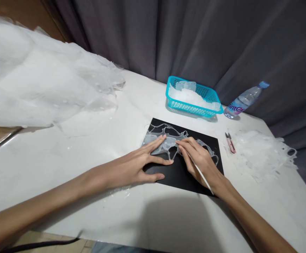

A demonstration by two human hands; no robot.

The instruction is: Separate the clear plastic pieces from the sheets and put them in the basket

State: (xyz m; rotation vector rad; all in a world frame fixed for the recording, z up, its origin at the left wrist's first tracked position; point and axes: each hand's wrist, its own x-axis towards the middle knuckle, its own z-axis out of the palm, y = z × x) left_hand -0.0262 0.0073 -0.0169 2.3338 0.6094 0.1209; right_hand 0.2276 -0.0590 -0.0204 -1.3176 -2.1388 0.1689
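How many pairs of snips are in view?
1: the pink-handled snips lie on the white table, between the black mat and the translucent pile; others may be hidden.

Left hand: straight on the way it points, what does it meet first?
Likely the right hand, or the tip of the slim white tool it holds, just ahead; depth is hard to judge.

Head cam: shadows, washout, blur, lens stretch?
Head view: broad soft shadow on the white table, bottom centre; head view: translucent white pile, left, near washed out; head view: left hand fairly sharp, black cable blurred at its tip; head view: left forearm looks wide-angle stretched.
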